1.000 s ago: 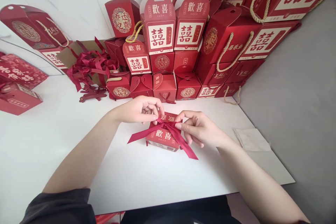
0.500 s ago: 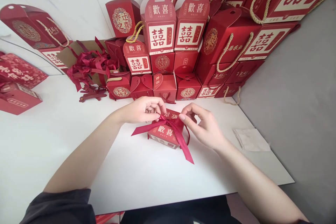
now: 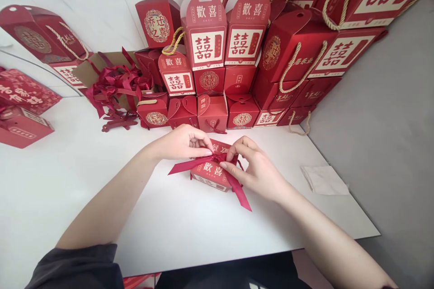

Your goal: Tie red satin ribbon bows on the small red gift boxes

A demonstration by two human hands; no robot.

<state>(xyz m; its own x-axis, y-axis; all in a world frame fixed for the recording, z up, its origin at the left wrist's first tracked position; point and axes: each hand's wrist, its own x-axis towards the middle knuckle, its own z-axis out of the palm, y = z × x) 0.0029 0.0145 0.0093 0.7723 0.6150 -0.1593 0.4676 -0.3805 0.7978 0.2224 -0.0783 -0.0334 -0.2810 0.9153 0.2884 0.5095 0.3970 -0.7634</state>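
Observation:
A small red gift box (image 3: 207, 177) with cream lettering sits on the white table. Across its top lies a dark red ribbon (image 3: 242, 198), knotted in the middle, its two tails spreading left and towards me. My left hand (image 3: 185, 142) is closed, thumb and fingertips pinching the ribbon just left of the knot. From the other side, my right hand (image 3: 254, 167) has thumb and index finger around the ribbon right of the knot; its other fingers are curled. Part of the bow is hidden behind my fingers.
Red gift boxes (image 3: 208, 49) stand stacked along the back wall, some with rope handles. Left of them, a cardboard box (image 3: 87, 70) holds tangled red ribbons (image 3: 124, 82). A folded white cloth (image 3: 324, 179) lies near the right edge. Another red box (image 3: 25, 127) stands far left.
My right hand has moved left and inward, from the box's right edge to the ribbon beside the knot. My left hand has shifted slightly right, towards the knot.

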